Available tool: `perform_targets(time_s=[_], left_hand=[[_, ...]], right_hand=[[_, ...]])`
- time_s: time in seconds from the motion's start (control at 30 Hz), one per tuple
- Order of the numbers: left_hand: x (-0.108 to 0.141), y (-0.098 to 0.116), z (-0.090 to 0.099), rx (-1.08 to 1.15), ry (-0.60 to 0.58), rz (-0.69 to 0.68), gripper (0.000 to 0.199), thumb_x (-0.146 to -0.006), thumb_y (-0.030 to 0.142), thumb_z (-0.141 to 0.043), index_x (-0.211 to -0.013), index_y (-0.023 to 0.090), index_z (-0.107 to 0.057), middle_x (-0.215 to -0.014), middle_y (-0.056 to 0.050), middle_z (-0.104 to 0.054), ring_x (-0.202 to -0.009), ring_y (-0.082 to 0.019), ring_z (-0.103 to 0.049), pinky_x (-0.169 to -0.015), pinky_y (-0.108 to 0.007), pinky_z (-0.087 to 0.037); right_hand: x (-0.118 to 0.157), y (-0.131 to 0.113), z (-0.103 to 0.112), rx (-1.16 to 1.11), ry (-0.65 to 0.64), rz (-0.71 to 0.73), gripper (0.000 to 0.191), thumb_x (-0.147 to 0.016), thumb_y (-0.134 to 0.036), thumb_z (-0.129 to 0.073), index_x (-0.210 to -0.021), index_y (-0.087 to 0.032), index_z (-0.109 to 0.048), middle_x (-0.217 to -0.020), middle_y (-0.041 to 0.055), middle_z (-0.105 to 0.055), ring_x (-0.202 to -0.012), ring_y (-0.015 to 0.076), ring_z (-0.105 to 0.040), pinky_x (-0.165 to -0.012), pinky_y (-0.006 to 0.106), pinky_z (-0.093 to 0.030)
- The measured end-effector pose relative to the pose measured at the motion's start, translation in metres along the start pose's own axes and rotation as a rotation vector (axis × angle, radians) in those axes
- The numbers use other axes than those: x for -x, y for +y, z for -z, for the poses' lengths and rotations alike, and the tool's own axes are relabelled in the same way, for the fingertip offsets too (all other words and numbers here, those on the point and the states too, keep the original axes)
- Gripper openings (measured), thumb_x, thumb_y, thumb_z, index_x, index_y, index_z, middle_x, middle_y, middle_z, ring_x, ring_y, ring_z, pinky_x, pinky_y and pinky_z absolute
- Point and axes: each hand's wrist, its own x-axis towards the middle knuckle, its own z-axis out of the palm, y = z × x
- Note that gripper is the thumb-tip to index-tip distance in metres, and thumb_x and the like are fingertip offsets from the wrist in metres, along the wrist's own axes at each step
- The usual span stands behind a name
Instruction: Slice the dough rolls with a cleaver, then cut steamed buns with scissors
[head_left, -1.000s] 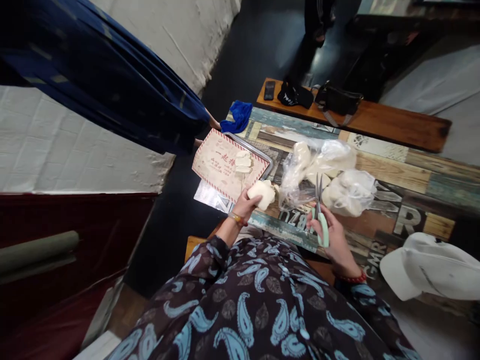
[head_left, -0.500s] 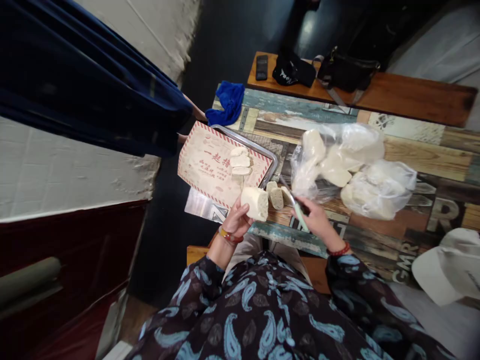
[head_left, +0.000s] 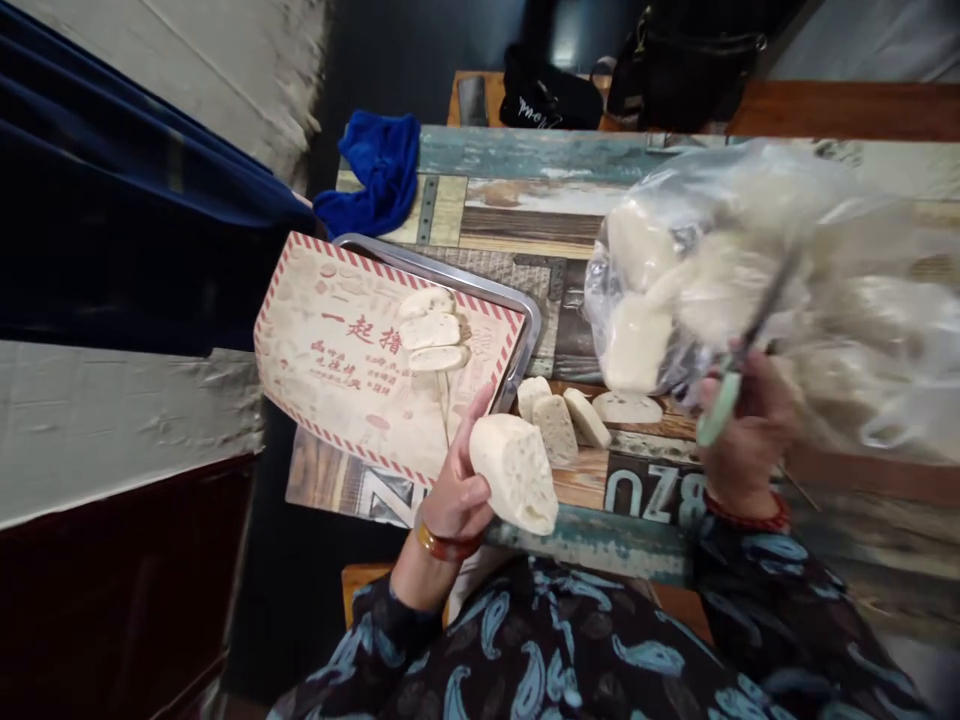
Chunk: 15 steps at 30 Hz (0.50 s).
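Observation:
My left hand is closed around a thick cut piece of white bread, its porous cut face turned to the right. A knife with a pale green handle is gripped in my right hand, blade pointing up and away, blurred by motion. Between the hands, several bread slices lean together on the table, and a flat slice lies to their right. Three slices in a row, with a thin stick below them, rest on printed paper over a metal tray.
Clear plastic bags of white bread pieces fill the table's right side. A blue cloth lies at the far left corner. Beyond, a bench holds a phone, a black cap and a dark bag. Someone's dark blue clothing is at left.
My right hand with the knife has swung right, away from the bread, to the front of the bags. One more slice lies flat beside the others. The view has shifted closer.

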Motion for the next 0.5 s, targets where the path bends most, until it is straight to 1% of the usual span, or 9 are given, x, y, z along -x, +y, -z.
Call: perform_targets(time_s=[0.03, 0.07, 0.13, 0.2, 0.27, 0.3, 0.37, 0.43, 0.5], left_hand=[[-0.004, -0.001, -0.001, -0.013, -0.009, -0.033, 0.104, -0.047, 0.051, -0.091, -0.141, 0.041, -0.047, -0.116, -0.001, -0.069, -0.107, -0.030, -0.067, -0.076, -0.037, -0.060], [-0.008, -0.002, -0.002, -0.025, -0.014, -0.071, 0.101, -0.049, 0.053, -0.090, -0.140, 0.041, -0.048, -0.118, -0.001, -0.069, -0.111, -0.030, -0.066, -0.078, -0.038, -0.060], [-0.014, -0.004, -0.005, -0.045, -0.015, -0.148, 0.094, -0.053, 0.058, -0.087, -0.137, 0.040, -0.050, -0.121, -0.002, -0.067, -0.118, -0.031, -0.063, -0.082, -0.039, -0.059], [-0.017, -0.006, -0.008, -0.050, 0.000, -0.216, 0.088, -0.054, 0.061, -0.085, -0.133, 0.037, -0.053, -0.122, -0.003, -0.067, -0.119, -0.031, -0.061, -0.082, -0.038, -0.059], [-0.019, -0.008, -0.011, -0.032, 0.023, -0.286, 0.084, -0.056, 0.061, -0.085, -0.129, 0.033, -0.055, -0.122, -0.005, -0.066, -0.115, -0.029, -0.063, -0.081, -0.035, -0.059], [-0.020, -0.010, -0.013, -0.016, 0.032, -0.328, 0.081, -0.057, 0.058, -0.086, -0.127, 0.031, -0.055, -0.121, -0.005, -0.066, -0.111, -0.027, -0.064, -0.080, -0.033, -0.058], [-0.021, -0.012, -0.017, 0.028, 0.046, -0.421, 0.077, -0.058, 0.050, -0.088, -0.124, 0.028, -0.056, -0.118, -0.005, -0.067, -0.104, -0.024, -0.066, -0.082, -0.030, -0.057], [-0.020, -0.014, -0.020, 0.070, 0.046, -0.500, 0.070, -0.059, 0.042, -0.089, -0.119, 0.025, -0.057, -0.114, -0.004, -0.067, -0.100, -0.020, -0.066, -0.085, -0.029, -0.056], [-0.018, -0.016, -0.023, 0.094, 0.040, -0.551, 0.063, -0.061, 0.036, -0.089, -0.115, 0.024, -0.059, -0.112, -0.004, -0.067, -0.098, -0.018, -0.066, -0.086, -0.028, -0.055]], right_hand=[[0.002, -0.001, 0.000, -0.101, 0.049, 0.040, 0.048, -0.076, -0.037, -0.077, -0.120, -0.020, -0.070, -0.089, 0.0037, -0.065, -0.073, 0.0151, -0.057, -0.067, 0.030, -0.049], [0.004, -0.002, 0.001, -0.163, 0.064, 0.082, 0.046, -0.077, -0.038, -0.077, -0.120, -0.021, -0.071, -0.085, 0.0028, -0.063, -0.071, 0.0144, -0.056, -0.066, 0.029, -0.048], [0.010, -0.006, 0.006, -0.192, 0.015, 0.135, 0.050, -0.076, -0.039, -0.079, -0.123, -0.023, -0.071, -0.083, 0.0027, -0.062, -0.070, 0.0160, -0.056, -0.066, 0.031, -0.047], [0.018, -0.007, 0.012, -0.156, -0.044, 0.199, 0.054, -0.073, -0.041, -0.081, -0.124, -0.026, -0.071, -0.090, 0.0056, -0.065, -0.077, 0.0206, -0.059, -0.071, 0.037, -0.050], [0.027, -0.005, 0.018, -0.134, -0.160, 0.251, 0.055, -0.075, -0.044, -0.079, -0.127, -0.029, -0.069, -0.090, 0.0059, -0.065, -0.077, 0.0228, -0.060, -0.073, 0.040, -0.052], [0.031, -0.003, 0.020, -0.133, -0.231, 0.271, 0.057, -0.075, -0.047, -0.078, -0.129, -0.030, -0.067, -0.090, 0.0060, -0.064, -0.077, 0.0239, -0.061, -0.074, 0.041, -0.053], [0.038, 0.000, 0.022, -0.122, -0.362, 0.310, 0.067, -0.074, -0.052, -0.077, -0.135, -0.030, -0.061, -0.094, 0.0072, -0.064, -0.082, 0.0272, -0.062, -0.081, 0.047, -0.053], [0.043, 0.000, 0.022, -0.104, -0.439, 0.339, 0.079, -0.073, -0.055, -0.077, -0.143, -0.030, -0.051, -0.106, 0.0099, -0.062, -0.096, 0.0317, -0.062, -0.094, 0.055, -0.048], [0.046, -0.007, 0.022, -0.145, -0.467, 0.370, 0.083, -0.076, -0.055, -0.074, -0.149, -0.029, -0.043, -0.112, 0.0113, -0.059, -0.105, 0.0332, -0.059, -0.101, 0.058, -0.043]])
